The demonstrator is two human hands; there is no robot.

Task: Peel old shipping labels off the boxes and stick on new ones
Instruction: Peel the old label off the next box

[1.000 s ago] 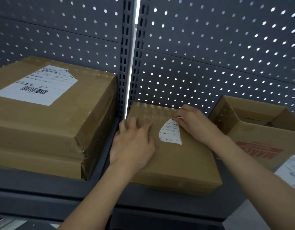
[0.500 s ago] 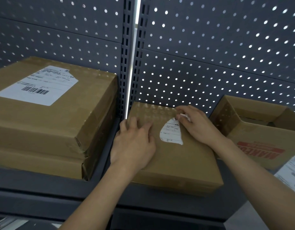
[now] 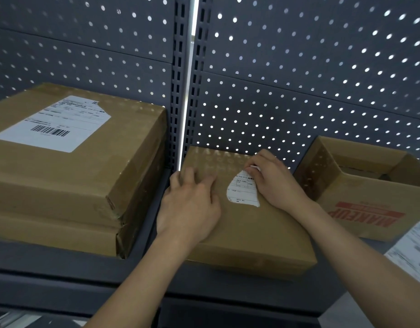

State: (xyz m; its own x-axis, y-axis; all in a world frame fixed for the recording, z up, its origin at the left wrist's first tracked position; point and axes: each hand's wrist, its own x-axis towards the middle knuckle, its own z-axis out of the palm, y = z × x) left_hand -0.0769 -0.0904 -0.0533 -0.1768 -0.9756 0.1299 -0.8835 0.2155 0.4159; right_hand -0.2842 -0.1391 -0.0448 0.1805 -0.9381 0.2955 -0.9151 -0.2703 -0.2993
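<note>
L hand [image 3: 192, 209] flat on box [image 3: 251, 233] on shelf [image 3: 62, 263], fingers straight, grip open, holds nothing. R hand [image 3: 272, 183] grip pinches torn label [image 3: 243, 194] at top edge.

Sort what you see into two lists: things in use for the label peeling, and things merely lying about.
In use: left hand pressing the small box; right hand pinching the torn label.
Lying about: large labelled box; open box; printed sheet.
</note>
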